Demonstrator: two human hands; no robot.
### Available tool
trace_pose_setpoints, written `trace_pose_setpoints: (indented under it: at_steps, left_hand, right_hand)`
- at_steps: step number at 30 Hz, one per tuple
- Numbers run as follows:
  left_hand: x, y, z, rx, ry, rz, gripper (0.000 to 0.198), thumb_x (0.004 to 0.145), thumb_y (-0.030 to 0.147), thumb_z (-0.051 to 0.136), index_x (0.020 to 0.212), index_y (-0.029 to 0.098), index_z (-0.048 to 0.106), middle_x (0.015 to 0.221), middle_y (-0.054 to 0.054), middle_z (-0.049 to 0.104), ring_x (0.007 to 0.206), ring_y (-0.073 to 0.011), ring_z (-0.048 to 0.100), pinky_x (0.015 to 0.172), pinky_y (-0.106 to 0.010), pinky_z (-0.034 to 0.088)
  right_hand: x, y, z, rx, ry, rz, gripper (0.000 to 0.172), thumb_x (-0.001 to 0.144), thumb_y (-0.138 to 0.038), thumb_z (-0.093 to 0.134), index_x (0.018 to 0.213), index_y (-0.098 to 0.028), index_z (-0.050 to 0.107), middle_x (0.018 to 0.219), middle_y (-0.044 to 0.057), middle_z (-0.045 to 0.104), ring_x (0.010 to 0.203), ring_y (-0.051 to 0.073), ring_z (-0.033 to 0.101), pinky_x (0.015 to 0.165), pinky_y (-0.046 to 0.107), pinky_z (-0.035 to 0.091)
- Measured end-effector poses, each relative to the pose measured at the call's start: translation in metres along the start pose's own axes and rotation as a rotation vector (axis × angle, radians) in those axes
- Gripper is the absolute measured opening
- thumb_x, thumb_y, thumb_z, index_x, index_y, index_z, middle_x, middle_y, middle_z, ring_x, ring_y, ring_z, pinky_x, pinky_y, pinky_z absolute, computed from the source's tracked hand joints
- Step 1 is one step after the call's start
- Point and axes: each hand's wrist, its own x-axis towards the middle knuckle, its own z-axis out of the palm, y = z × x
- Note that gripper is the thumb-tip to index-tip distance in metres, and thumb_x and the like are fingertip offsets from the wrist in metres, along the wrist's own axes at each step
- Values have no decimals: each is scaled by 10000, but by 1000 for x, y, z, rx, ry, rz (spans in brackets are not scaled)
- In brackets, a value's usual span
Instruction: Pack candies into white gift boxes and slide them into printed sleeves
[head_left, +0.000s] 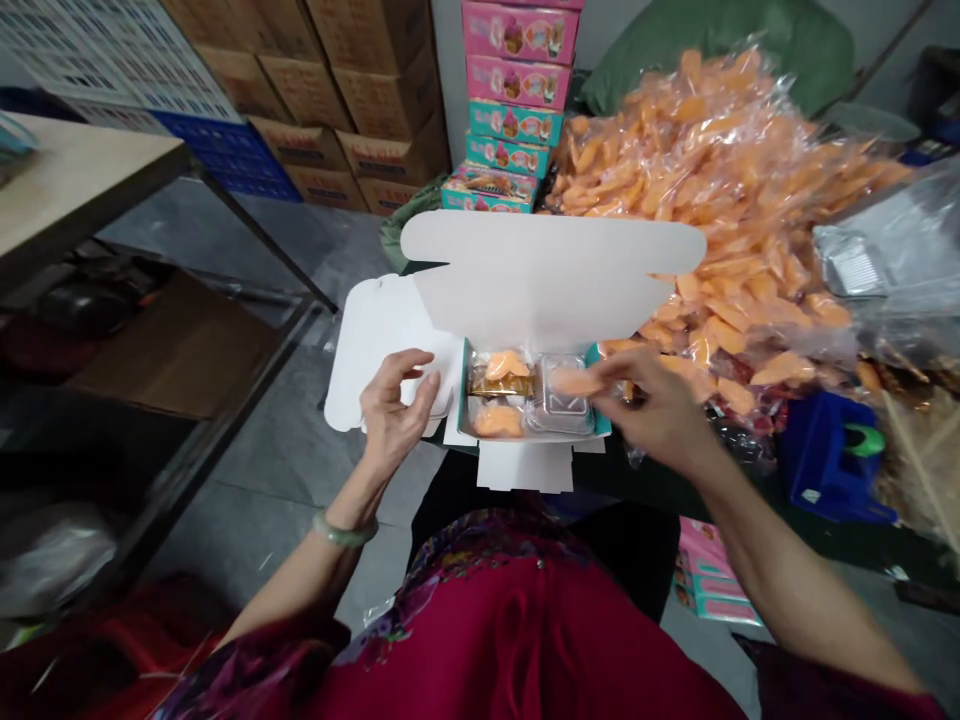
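Observation:
An open white carton [551,265] with teal sides sits on my lap, lid up. Inside lie several wrapped orange pieces [498,420] and a clear plastic tray [559,410]. My left hand [394,405], with a green bangle on the wrist, grips the carton's left side flap [375,335], fingers curled round its edge. My right hand [652,405] pinches a wrapped orange piece [574,381] over the tray on the carton's right side.
A big heap of wrapped orange pieces [720,190] lies ahead to the right. Stacked pink and teal boxes [517,90] stand behind the carton, brown cardboard boxes [352,100] further left. A table [67,180] is at left, a blue object [832,455] at right.

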Motion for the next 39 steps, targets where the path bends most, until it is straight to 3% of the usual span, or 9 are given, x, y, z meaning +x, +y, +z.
trace_pose_setpoints:
  at_steps: [6, 13, 18, 21, 24, 28, 33, 36, 39]
  left_hand:
    - [33, -12, 20, -5, 63, -27, 210, 854, 362, 672, 984, 198, 667, 963, -59, 691, 908, -171, 667, 729, -292, 567]
    - [75, -27, 24, 28, -58, -155, 347, 732, 435, 762, 931, 171, 657, 823, -47, 652, 678, -124, 564, 524, -223, 448]
    - [87, -18, 24, 54, -113, -128, 385, 789, 440, 714, 565, 200, 514, 522, 20, 486, 504, -98, 422, 464, -246, 328]
    - [74, -6, 31, 110, -89, -138, 326, 801, 394, 675, 584, 201, 525, 496, 22, 489, 459, -102, 421, 449, -259, 317]
    - [48, 3, 44, 165, -33, -133, 134, 804, 301, 627, 820, 170, 645, 556, 18, 544, 477, -121, 473, 495, -274, 398]
    - [7, -1, 49, 249, -120, -16, 359, 864, 356, 606, 1148, 147, 674, 881, -93, 667, 856, -247, 653, 788, -411, 547]
    - [-39, -19, 26, 298, -443, 133, 984, 755, 545, 802, 1582, 308, 324, 1514, -180, 434, 1386, -384, 474, 1048, -529, 475]
    - [-53, -23, 17, 262, -533, 249, 976, 881, 474, 697, 1635, 333, 93, 1626, -215, 304, 1460, -386, 413, 1074, -546, 464]
    - [-50, -14, 15, 203, -447, 373, 816, 934, 442, 622, 1616, 297, 200, 1549, -206, 432, 1399, -336, 502, 1074, -502, 489]
  right_hand:
    - [36, -30, 99, -226, -327, -347, 61, 888, -154, 623, 871, -194, 666, 1031, 103, 728, 1055, 281, 631, 889, 431, 492]
    - [34, 61, 9, 18, 517, 128, 456, 865, -289, 635, 1309, -216, 561, 1215, 124, 622, 905, 232, 657, 764, 431, 560]
    - [56, 70, -20, 64, 250, 176, 89, 839, -262, 590, 814, -198, 647, 725, 25, 643, 607, 156, 579, 603, 317, 501]
    - [55, 46, -4, -11, 263, 108, 94, 824, -224, 570, 870, -209, 650, 591, -13, 574, 528, 151, 518, 578, 314, 475]
    - [38, 32, 20, 11, 251, 67, 356, 828, -209, 559, 1178, -192, 622, 699, 25, 643, 583, 188, 573, 611, 348, 513]
    - [0, 40, 38, 49, 138, 68, 362, 874, -280, 556, 1220, -197, 623, 832, 98, 701, 725, 270, 671, 662, 403, 558]
    - [-41, 55, 38, 219, -62, 86, 623, 801, -395, 719, 1392, -279, 560, 1112, 84, 745, 927, 320, 722, 750, 444, 616]
    - [-43, 55, 31, 327, -173, 110, 740, 753, -441, 780, 1435, -294, 537, 1190, 85, 737, 972, 323, 725, 772, 451, 632]
    - [-29, 49, 13, 426, -271, 56, 834, 693, -484, 835, 1442, -277, 532, 1303, 100, 687, 1096, 326, 700, 888, 467, 614]
